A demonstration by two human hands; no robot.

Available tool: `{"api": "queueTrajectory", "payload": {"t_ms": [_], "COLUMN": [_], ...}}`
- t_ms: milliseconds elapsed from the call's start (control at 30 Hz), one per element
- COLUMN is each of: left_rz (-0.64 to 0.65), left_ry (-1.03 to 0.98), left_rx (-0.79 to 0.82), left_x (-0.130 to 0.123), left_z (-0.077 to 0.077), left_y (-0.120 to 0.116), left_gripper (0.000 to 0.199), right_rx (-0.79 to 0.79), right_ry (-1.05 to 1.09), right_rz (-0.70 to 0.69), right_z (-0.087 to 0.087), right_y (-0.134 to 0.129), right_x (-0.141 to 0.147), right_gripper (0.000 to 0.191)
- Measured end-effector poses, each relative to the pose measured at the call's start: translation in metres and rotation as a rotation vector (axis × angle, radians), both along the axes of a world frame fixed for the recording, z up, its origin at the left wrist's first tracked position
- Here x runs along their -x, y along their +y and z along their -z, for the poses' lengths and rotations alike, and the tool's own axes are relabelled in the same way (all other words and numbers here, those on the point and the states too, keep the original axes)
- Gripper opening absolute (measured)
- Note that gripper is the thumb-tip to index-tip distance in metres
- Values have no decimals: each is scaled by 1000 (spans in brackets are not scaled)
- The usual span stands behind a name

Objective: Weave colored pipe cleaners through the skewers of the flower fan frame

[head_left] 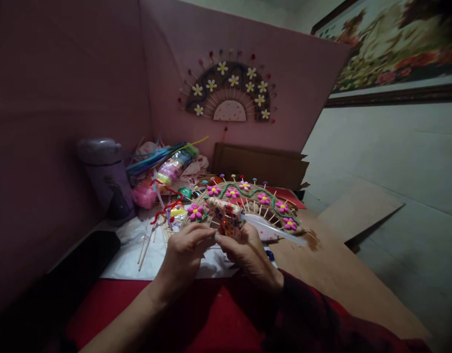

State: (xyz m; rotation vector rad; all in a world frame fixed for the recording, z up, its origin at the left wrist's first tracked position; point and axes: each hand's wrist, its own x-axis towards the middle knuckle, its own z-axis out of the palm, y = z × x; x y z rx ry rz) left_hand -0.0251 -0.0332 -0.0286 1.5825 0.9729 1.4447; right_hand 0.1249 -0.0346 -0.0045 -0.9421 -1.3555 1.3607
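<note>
My right hand [250,252] is wrapped round the handle of a flower-patterned hot glue gun [226,212]. A long translucent glue stick [275,229] juts from the gun's back toward the right, and a small red light shows on its side. Close beside it, my left hand [184,250] is closed in a pinch, its fingertips near my right thumb. What lies between those fingertips is too small to make out. Behind the gun rests a fan-shaped twine craft [263,198] with pink clay flowers, a green wavy line and bead-tipped sticks. The gun hides part of it.
Thin wooden sticks [147,245] and red pipe cleaners [162,208] lie on white paper at left. Behind them are packs of coloured clay [176,164] and a purple bottle [110,181]. Cardboard [261,166] leans at the back, below a similar hung fan [229,88].
</note>
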Motion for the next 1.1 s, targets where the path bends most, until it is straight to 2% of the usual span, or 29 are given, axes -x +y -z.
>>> {"api": "queueTrajectory", "payload": {"t_ms": [200, 300, 367, 533, 600, 700, 800, 933, 1100], "left_rz": [6, 39, 50, 43, 27, 39, 125, 132, 112], "left_ry": [115, 214, 207, 29, -70, -349, -567, -685, -736], "left_rx": [-116, -132, -111, -8, 98, 330, 451, 540, 616], "left_x": [0, 1, 1, -1, -1, 4, 12, 17, 18], "left_z": [4, 4, 4, 2, -1, -8, -15, -19, -18], "left_y": [-1, -3, -4, -3, -1, 5, 9, 10, 9], "left_gripper": [17, 15, 13, 12, 11, 20, 28, 27, 20], "right_rx": [35, 37, 36, -1, -46, -74, -54, -82, -167], "right_ry": [-48, -83, -97, -137, -172, -171, -171, -205, -210], "right_rz": [21, 8, 4, -14, 15, 43, -45, -181, -195], "right_z": [2, 5, 7, 10, 9, 8, 4, -4, -9], "right_y": [-6, -6, -5, -2, -3, -6, -11, -18, -20], "right_x": [0, -3, -5, -9, -11, -12, -12, -13, -14], "right_gripper": [22, 25, 28, 32, 33, 35, 37, 27, 20]}}
